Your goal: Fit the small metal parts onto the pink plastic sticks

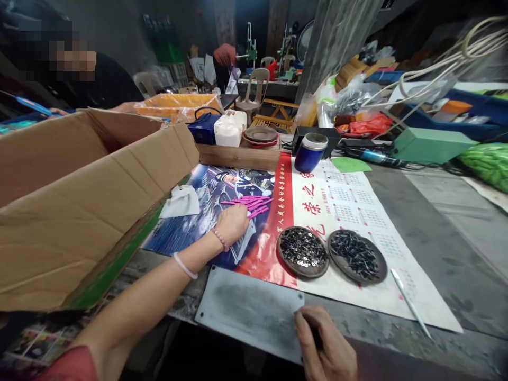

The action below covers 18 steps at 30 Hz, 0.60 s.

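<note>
My left hand (pixel 233 227) reaches over the calendar poster to a pile of pink sticks (pixel 254 203). Its fingers are curled down and mostly hidden behind the back of the hand. My right hand (pixel 327 344) is at the right edge of a grey metal plate (pixel 250 312), with thumb and fingers curled; what they hold, if anything, is too hidden to tell. Beyond it, a round dish (pixel 280 254) holds small shiny metal rings. A second dish (pixel 384 269) beside it holds dark slender pieces. A thin white tool (pixel 410 304) lies to their right.
A large open cardboard box (pixel 99 211) fills the left side. A white cloth (pixel 180 202) lies beside it. Farther back are a blue jar (pixel 310 153), a wooden tray (pixel 238 157) and a green box (pixel 432 145). Another person is behind the cardboard box.
</note>
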{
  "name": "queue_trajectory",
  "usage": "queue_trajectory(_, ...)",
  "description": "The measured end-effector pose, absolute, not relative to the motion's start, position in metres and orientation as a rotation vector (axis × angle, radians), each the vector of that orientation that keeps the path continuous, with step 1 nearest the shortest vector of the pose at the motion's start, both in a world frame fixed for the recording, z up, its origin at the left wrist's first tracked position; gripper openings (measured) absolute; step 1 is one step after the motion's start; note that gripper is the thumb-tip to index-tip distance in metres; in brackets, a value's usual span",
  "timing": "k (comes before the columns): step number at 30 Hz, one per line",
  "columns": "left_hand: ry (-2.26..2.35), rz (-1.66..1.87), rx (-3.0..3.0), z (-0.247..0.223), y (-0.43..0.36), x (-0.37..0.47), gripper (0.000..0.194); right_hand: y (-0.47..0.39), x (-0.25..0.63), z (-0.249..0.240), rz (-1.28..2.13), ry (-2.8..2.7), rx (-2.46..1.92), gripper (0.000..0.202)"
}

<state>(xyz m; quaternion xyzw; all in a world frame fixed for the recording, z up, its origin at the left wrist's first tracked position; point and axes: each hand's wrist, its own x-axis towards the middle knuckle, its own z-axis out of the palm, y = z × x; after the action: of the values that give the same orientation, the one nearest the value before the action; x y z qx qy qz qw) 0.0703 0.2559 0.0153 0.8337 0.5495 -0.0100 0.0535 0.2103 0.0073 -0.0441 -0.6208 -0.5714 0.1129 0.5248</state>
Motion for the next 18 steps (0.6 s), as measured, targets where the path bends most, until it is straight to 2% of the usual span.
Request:
queue_trajectory(7,1.589,-0.058,2.634,0.018,0.243,0.073,0.028,0.008,0.21,-0.043,0.261,-1.397,-1.487,0.013)
queue_trajectory(18,1.456,0.13,2.626,0.012,0.249,0.061,0.027,0.012,0.217,-0.042,0.115,-1.556,-1.497,0.013)
